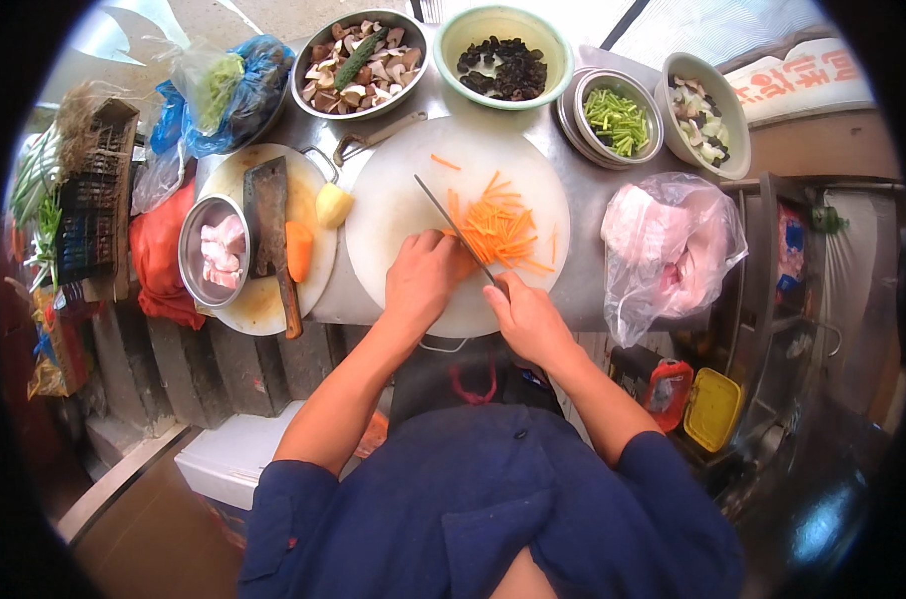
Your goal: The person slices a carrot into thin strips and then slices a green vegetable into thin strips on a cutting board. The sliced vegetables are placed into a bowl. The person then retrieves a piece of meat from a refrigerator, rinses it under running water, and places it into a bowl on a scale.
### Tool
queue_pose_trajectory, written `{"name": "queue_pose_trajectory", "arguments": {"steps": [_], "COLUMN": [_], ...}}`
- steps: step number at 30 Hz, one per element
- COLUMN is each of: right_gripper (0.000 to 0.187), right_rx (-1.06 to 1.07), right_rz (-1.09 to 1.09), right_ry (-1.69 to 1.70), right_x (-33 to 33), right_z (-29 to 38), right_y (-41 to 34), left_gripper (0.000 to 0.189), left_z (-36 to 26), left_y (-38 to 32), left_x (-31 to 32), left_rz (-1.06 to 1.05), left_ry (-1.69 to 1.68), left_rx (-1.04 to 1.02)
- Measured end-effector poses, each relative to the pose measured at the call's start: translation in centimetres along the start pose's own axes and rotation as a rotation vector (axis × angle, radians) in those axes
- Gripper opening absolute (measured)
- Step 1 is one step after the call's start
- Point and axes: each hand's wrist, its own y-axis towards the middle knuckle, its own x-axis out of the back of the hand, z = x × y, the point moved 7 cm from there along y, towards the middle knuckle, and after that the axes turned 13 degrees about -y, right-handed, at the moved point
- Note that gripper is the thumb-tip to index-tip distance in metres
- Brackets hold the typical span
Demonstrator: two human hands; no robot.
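My right hand (526, 314) is closed round the handle of a kitchen knife (457, 228), its blade slanting up and left over a round white cutting board (393, 187). Beside the blade, my left hand (425, 273) presses down with curled fingers on a piece of carrot, mostly hidden beneath them. Carrot strips (499, 228) lie heaped just right of the blade, with a few loose ones around. On a second round board (262, 318) to the left rest a cleaver (270, 217), a peeled carrot piece (299, 251) and a steel bowl of raw meat (215, 283). A peeled potato (334, 206) sits at that board's edge.
Along the back stand a bowl of cut mushrooms (393, 105) with a cucumber, a green basin of black fungus (565, 67), a bowl of chopped green stalks (656, 138) and another basin (737, 150). A peeler (382, 137) lies behind the board. Bagged meat (666, 251) is at right.
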Motion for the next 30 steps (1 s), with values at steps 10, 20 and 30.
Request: {"name": "queue_pose_trajectory", "arguments": {"steps": [10, 20, 30], "right_gripper": [0.051, 0.051, 0.045], "right_rx": [-0.011, -0.043, -0.015], "right_rz": [0.034, 0.08, 0.07], "right_ry": [-0.017, -0.001, -0.014], "right_x": [0.2, 0.5, -0.2], "right_z": [-0.2, 1.3, 0.4], "right_y": [-0.2, -0.5, -0.4], "left_gripper": [0.034, 0.039, 0.047], "left_z": [0.8, 1.0, 0.9], "left_y": [-0.3, -0.6, -0.9], "left_x": [-0.2, 0.2, 0.7], "left_rz": [-0.04, -0.047, -0.113], "left_ry": [-0.03, -0.093, -0.131], "left_rx": [-0.037, -0.048, -0.094]}}
